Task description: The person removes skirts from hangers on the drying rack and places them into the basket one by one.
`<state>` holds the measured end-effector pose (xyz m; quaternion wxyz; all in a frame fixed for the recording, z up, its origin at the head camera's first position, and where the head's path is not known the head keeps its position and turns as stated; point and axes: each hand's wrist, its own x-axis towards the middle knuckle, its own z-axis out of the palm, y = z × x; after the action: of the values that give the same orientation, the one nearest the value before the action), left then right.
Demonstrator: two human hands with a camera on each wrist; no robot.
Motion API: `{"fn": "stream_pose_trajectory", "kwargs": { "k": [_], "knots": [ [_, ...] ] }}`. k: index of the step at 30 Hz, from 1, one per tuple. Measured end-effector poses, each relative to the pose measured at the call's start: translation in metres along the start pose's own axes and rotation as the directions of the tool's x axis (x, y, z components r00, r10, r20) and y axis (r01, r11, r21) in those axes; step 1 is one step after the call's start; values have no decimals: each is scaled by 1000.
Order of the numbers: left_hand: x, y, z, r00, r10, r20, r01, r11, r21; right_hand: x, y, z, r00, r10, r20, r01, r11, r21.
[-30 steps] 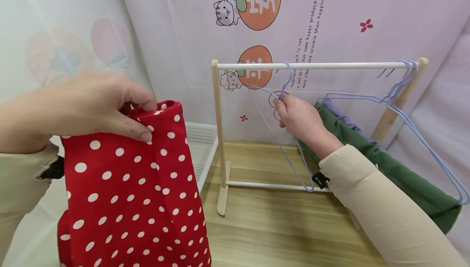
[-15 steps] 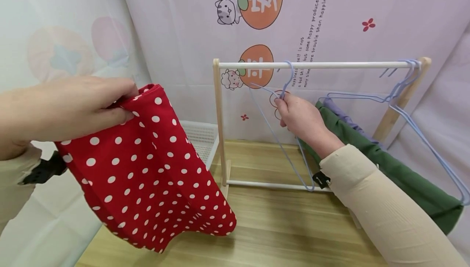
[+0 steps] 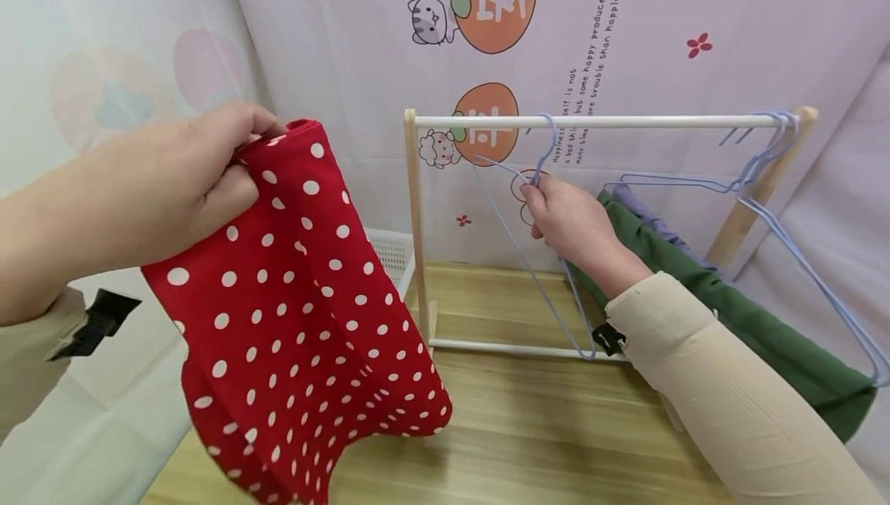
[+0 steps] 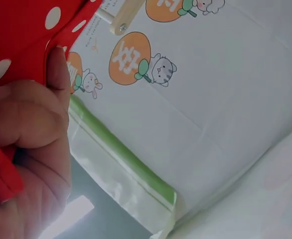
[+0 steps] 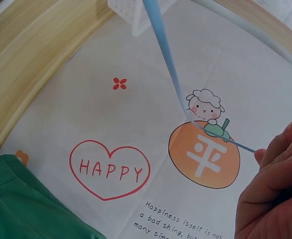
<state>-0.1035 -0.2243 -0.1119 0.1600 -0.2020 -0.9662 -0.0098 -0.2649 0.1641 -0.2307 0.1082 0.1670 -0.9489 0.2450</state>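
Note:
In the head view my left hand (image 3: 149, 192) grips the folded top edge of a red cloth with white polka dots (image 3: 313, 312). Its lower end hangs loose in front of the rack. The same red cloth (image 4: 14, 42) shows beside curled fingers in the left wrist view. My right hand (image 3: 573, 219) pinches a light blue wire hanger just below its hook (image 3: 554, 134), which sits over the rack's rail (image 3: 640, 122). One arm of that hanger (image 5: 165, 50) crosses the right wrist view. No cloth is on this hanger.
Right of my right hand, a green cloth (image 3: 723, 320) and a purple cloth (image 3: 647, 215) hang on blue hangers (image 3: 820, 273) at the rail's end. Behind the rack's left post (image 3: 417, 235) is a white basket (image 3: 389, 254). A printed sheet (image 3: 334, 65) covers the wall.
My left hand has dipped, then risen above where it was, still holding the red cloth. The cloth's lower end has swung right. My right hand keeps its hold on the hanger.

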Motion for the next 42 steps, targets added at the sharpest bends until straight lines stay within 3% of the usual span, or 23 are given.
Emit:
{"fn": "stream_pose_trajectory", "kwargs": {
  "k": [4,8,12,17,19,24,30,34,42],
  "knots": [
    [9,-1,-4,988,-112,109,125,985,-116,1,0,1,1000,2,6,-2,1000,1],
    [15,-9,-6,967,-167,194,193,973,-127,0,0,2,1000,6,18,-6,1000,6],
    [17,-22,-6,929,-231,289,283,947,-153,1,1,4,1000,8,18,-8,1000,10],
    [12,-42,-9,874,-318,367,417,878,-233,1,1,4,1000,7,15,-7,1000,8],
    [10,-52,-12,863,-353,361,453,858,-242,2,0,4,1000,10,19,-10,1000,11],
    [13,-76,-18,864,-423,275,490,831,-262,2,0,3,999,23,30,-24,999,24],
    [22,-96,-22,846,-493,203,531,746,-402,3,1,3,999,19,32,-20,999,33],
    [31,-102,-23,841,-511,177,528,710,-466,3,2,2,999,26,41,-27,999,36],
    [49,-103,-23,837,-526,151,522,682,-512,3,2,1,998,49,38,-51,998,39]
  ]
}}
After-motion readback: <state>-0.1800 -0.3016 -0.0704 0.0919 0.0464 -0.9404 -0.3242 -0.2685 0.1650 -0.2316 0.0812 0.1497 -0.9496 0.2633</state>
